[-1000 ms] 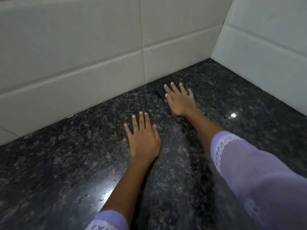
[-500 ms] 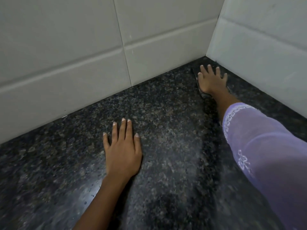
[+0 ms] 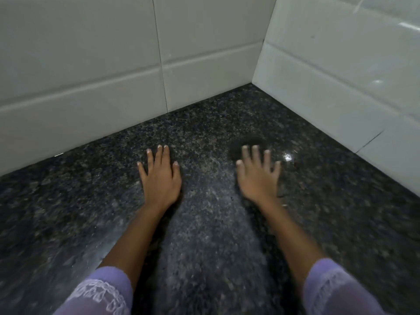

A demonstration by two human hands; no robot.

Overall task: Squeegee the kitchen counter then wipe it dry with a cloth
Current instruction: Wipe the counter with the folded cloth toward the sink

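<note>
The dark speckled granite counter [image 3: 204, 223] fills the lower view and runs into a tiled corner. My left hand [image 3: 160, 178] lies flat on it, palm down, fingers together, holding nothing. My right hand [image 3: 258, 176] is blurred and presses flat, fingers spread, on a dark cloth [image 3: 245, 144]. Only the cloth's far edge shows beyond my fingertips; the rest is under my palm. No squeegee is in view.
White tiled walls stand at the back [image 3: 113, 76] and at the right [image 3: 341, 76], meeting in a corner [image 3: 256, 83]. A bright light glint [image 3: 287, 157] shines on the counter just right of my right hand. Lilac lace sleeves cover both forearms.
My right hand has pulled the cloth back out of the far corner toward me and to the left. My left hand has stayed flat on the counter.
</note>
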